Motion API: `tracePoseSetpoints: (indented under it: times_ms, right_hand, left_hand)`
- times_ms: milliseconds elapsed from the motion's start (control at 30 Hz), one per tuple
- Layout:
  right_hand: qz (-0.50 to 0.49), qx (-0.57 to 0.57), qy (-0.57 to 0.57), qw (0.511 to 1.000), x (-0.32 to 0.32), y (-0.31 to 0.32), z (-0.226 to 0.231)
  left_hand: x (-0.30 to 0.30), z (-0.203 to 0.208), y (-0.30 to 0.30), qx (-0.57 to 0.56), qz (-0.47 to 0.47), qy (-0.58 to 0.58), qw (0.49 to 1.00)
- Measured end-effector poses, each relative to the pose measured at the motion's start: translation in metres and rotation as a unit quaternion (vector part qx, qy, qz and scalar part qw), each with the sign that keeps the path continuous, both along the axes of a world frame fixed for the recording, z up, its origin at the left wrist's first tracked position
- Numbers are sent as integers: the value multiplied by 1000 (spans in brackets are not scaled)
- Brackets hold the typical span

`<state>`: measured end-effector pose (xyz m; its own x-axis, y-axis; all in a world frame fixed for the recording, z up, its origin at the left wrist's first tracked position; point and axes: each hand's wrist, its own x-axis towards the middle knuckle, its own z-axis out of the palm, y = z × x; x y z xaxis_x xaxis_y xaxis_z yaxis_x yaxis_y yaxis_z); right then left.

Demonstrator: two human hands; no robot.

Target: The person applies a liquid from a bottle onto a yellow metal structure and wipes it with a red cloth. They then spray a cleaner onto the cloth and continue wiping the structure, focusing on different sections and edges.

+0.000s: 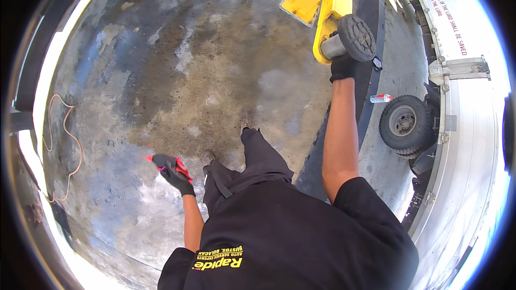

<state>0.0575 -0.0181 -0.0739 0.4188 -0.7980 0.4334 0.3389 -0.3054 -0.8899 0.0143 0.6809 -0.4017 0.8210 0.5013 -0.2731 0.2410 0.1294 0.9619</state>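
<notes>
My right hand (343, 69), in a dark glove, reaches forward to the end of a yellow lift arm (339, 1). It is closed around the arm's round lift pad (358, 37), a dark grooved disc on a short metal post (332, 48). The disc hides most of the fingers. On the left, my left hand (173, 173) hangs low over the floor, also gloved and closed. Something red (184, 169) shows along it, with a red tip poking out past the fingers; its kind I cannot make out.
A white truck (473, 123) with a large wheel (402, 121) stands at the right. Near the wheel, a clear and red can or bottle (380, 98) is on the floor. A long dark strip (314, 162) runs beside my right arm. An orange hose (80, 147) curls at the left.
</notes>
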Motion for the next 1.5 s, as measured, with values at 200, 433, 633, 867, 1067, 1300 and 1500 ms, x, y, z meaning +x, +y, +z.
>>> tracePoseSetpoints:
  times_ms: [200, 433, 633, 867, 1067, 1300, 1500]
  right_hand:
    - [-67, -130, 185, 972, -159, 154, -13]
    - [-111, -158, 303, 933, -208, 266, 0]
    - [-132, -22, 228, 964, -182, 296, 5]
    - [-93, 71, 183, 976, -129, 284, 16]
    - [-67, 58, 174, 981, -85, 169, 1]
    - [-44, -19, 103, 994, 16, -50, -7]
    - [42, -11, 38, 998, 112, -164, -4]
  left_hand:
    - [-66, 58, 156, -43, -10, -9, 999]
    - [10, 155, -4, -48, -145, -14, 988]
    - [-17, 299, -271, -302, -430, -8, 851]
    - [-38, 321, -383, -247, -604, -137, 745]
    - [42, 335, -494, -191, -517, -195, 811]
    - [147, 341, -691, -160, -425, -220, 863]
    - [222, 340, -802, -140, -357, -207, 900]
